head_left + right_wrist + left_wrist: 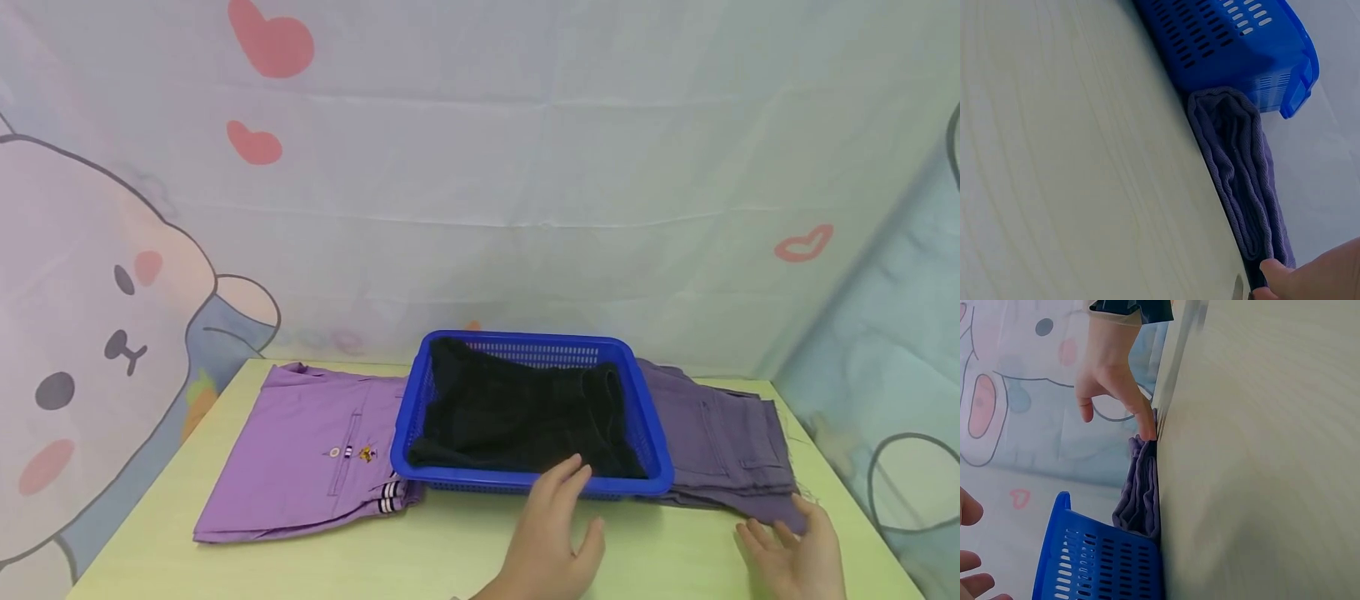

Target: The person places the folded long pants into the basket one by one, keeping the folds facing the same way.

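My right hand (801, 554) is at the near right corner of the folded dark purple pants (723, 437). In the right wrist view, the thumb (1279, 275) lies on the end of the folded layers, with a fingertip low beside the table; the corner is pinched between them. My left hand (551, 533) is held before the front rim of the blue plastic basket (525, 481), fingers apart and relaxed, holding nothing. They overlap the rim in the head view. Inside the basket lies a folded black garment (517, 408). The basket stands against the pants' left end.
A folded lilac garment (300, 458) with a button, an embroidered patch and striped trim lies left of the basket. All of it rests on a pale wooden table (360, 571). Behind hangs a printed curtain (525, 167), with another cloth (900, 375) along the right side.
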Motion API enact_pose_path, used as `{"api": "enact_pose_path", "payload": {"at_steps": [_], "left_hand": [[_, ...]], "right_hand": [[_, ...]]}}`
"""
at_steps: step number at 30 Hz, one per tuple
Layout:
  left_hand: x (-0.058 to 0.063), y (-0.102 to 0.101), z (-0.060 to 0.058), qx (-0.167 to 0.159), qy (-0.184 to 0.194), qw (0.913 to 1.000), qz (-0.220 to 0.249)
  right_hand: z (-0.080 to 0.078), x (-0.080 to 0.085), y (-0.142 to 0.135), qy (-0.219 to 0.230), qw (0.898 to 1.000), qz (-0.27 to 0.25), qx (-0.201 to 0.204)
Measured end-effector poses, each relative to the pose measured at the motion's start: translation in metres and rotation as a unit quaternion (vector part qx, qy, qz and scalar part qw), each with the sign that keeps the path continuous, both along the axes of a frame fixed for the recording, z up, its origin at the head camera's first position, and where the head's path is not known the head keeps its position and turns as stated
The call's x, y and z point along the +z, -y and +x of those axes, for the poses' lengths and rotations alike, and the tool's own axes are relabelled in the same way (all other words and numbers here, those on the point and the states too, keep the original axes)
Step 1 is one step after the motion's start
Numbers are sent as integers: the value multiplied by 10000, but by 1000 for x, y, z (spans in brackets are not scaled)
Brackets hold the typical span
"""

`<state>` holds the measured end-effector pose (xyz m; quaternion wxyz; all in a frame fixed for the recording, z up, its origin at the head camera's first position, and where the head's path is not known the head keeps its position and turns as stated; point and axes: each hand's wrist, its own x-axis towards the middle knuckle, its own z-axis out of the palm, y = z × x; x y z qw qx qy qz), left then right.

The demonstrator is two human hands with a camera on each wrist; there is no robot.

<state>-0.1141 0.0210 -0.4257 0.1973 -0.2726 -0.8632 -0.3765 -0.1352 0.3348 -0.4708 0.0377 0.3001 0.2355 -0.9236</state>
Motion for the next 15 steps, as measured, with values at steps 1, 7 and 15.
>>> {"api": "enact_pose_path", "payload": {"at_steps": [1, 7, 15], "left_hand": [[0, -1, 0, -23, 68, 10000, 18], [-2, -6, 4, -180, 623, 9978, 163], [-5, -16, 8, -186, 1714, 9840, 440]], "right_hand": [[-1, 1, 0, -39, 10000, -47, 11], [-4, 2, -4, -41, 9995, -250, -189], [-4, -3, -3, 102, 9983, -343, -452]]}}
